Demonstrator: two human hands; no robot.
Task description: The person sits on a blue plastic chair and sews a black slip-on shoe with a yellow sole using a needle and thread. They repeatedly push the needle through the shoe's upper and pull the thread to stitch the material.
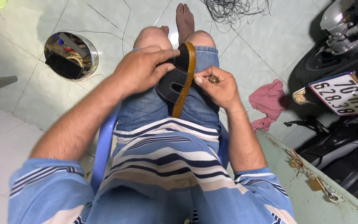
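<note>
Pale green floor tiles [30, 87] spread under a person seated on a blue plastic chair [104, 145], with a black sandal [178, 79] with a tan sole edge resting on edge across the lap, on the denim shorts [146, 105]. It lies between the two hands, its sole edge turned toward the right one.

The left hand [139, 70] lies curled over the sandal's black upper, fingers bent and pressing it from the side, thumb along the strap. The right hand [218, 87] is mostly closed just beside the tan sole edge, its fingertips touching or almost touching it, and it pinches a small brass-coloured thing [213, 79] between thumb and forefinger; what that thing is cannot be told.

Beyond the hands, two bare knees and a foot [185, 20] point away. Past the foot lies a tangle of thin dark thread [233, 9]. Out beyond the left hand stands a round metal tin [71, 56] holding assorted tools. Beyond the right hand a pink rag [268, 101] lies on the tiles, and further out stands a parked motorbike [340, 49] with a number plate. Near the right elbow, a pale green metal panel [303, 195] carries brass padlocks [315, 182].
</note>
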